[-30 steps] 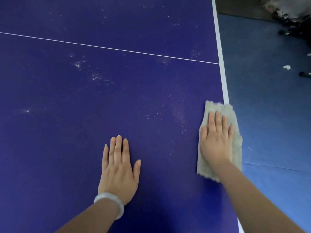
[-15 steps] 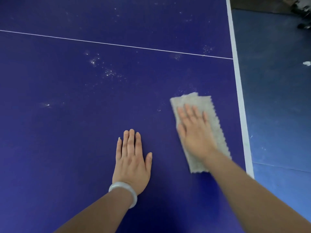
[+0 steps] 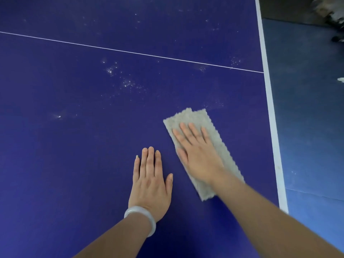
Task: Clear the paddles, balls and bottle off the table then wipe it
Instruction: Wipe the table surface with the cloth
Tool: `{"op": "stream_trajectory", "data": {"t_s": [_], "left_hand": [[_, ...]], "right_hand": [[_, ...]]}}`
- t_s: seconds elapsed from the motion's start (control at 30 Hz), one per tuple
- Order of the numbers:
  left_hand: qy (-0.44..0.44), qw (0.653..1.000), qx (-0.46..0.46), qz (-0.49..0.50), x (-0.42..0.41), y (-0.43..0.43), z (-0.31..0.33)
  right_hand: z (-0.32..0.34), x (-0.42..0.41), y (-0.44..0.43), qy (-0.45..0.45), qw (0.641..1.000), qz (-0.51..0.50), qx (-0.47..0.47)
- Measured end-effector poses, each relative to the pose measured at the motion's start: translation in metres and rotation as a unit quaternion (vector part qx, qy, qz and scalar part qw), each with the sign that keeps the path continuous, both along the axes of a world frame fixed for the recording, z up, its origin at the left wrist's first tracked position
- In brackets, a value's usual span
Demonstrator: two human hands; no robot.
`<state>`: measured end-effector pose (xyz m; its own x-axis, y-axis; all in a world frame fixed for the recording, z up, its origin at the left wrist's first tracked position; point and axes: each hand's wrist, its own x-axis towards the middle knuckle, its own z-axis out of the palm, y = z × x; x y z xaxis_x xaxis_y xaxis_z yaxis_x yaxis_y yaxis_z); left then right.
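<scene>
A dark blue ping-pong table (image 3: 74,164) fills the view, with a thin white centre line and a white edge stripe on the right. My right hand (image 3: 197,151) presses flat, fingers straight, on a folded grey cloth (image 3: 219,146) lying on the table. My left hand (image 3: 150,177), a pale bangle on its wrist, rests flat on the bare table just left of the cloth. White specks of dust (image 3: 128,83) dot the surface beyond both hands. No paddles, balls or bottle are in view.
The table's right edge (image 3: 273,146) runs top to bottom, with blue floor (image 3: 312,127) beyond it. A small white scrap (image 3: 341,79) lies on the floor and blurred dark objects (image 3: 333,17) sit at the top right.
My right hand has slid the cloth leftward from the table's right edge toward my left hand. My left hand has stayed flat on the table.
</scene>
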<state>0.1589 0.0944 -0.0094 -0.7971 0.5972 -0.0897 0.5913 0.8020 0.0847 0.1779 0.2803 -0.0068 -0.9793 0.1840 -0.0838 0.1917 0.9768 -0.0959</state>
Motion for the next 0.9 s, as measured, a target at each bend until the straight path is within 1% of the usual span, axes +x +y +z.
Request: {"op": "stream_trajectory", "data": {"t_s": [0.03, 0.07, 0.1, 0.13, 0.2, 0.27, 0.33, 0.37, 0.43, 0.5, 0.57, 0.6, 0.63, 0.7, 0.77, 0.83, 0.9], "left_hand": [[-0.001, 1.0, -0.002, 0.001, 0.0, 0.0, 0.0], [-0.002, 1.0, -0.005, 0.001, 0.0, 0.0, 0.001], [-0.002, 1.0, -0.008, 0.001, 0.0, 0.0, 0.001], [-0.003, 1.0, -0.008, 0.001, -0.001, 0.001, 0.001], [-0.004, 1.0, -0.005, 0.002, -0.001, 0.0, 0.0], [-0.005, 1.0, -0.005, 0.003, 0.0, 0.0, 0.001], [-0.007, 1.0, -0.001, 0.002, 0.0, 0.0, 0.001], [-0.007, 1.0, 0.002, 0.002, 0.0, 0.0, 0.001], [-0.003, 1.0, 0.002, -0.002, 0.0, 0.0, 0.002], [0.0, 1.0, -0.004, -0.006, 0.0, 0.001, 0.002], [0.0, 1.0, -0.008, -0.001, -0.001, 0.0, 0.004], [-0.001, 1.0, -0.007, 0.002, -0.001, 0.0, 0.004], [-0.001, 1.0, -0.006, 0.003, -0.001, 0.0, 0.004], [0.0, 1.0, -0.003, 0.001, 0.0, 0.001, 0.003], [0.001, 1.0, 0.001, -0.002, 0.0, 0.0, 0.001], [0.001, 1.0, 0.008, -0.007, -0.001, -0.001, 0.001], [0.003, 1.0, 0.012, -0.008, -0.002, -0.001, 0.002]], "right_hand": [[0.001, -0.016, 0.018, -0.005, 1.0, -0.004, 0.002], [0.003, -0.028, 0.038, -0.009, 0.999, -0.035, 0.003], [0.004, -0.035, 0.059, -0.013, 0.996, -0.089, 0.002], [0.004, -0.035, 0.078, -0.014, 0.988, -0.153, -0.001], [0.002, -0.018, 0.1, -0.009, 0.962, -0.274, -0.019], [0.0, 0.005, 0.089, 0.002, 0.941, -0.337, -0.021], [-0.004, 0.019, 0.047, 0.019, 0.945, -0.327, 0.006], [-0.005, 0.02, 0.025, 0.024, 0.955, -0.294, 0.011], [-0.007, 0.008, -0.007, 0.026, 0.981, -0.191, 0.004], [-0.006, -0.016, -0.011, 0.021, 0.995, -0.098, 0.0], [-0.002, -0.037, 0.012, 0.015, 0.998, -0.06, -0.004], [-0.001, -0.042, 0.029, 0.012, 0.997, -0.071, -0.005], [0.0, -0.042, 0.049, 0.009, 0.994, -0.105, -0.007], [0.0, -0.026, 0.084, 0.004, 0.978, -0.206, -0.017], [0.0, 0.009, 0.102, 0.006, 0.956, -0.293, -0.025], [0.0, 0.052, 0.097, 0.008, 0.932, -0.361, -0.033], [-0.001, 0.087, 0.073, 0.003, 0.913, -0.408, -0.032]]}}
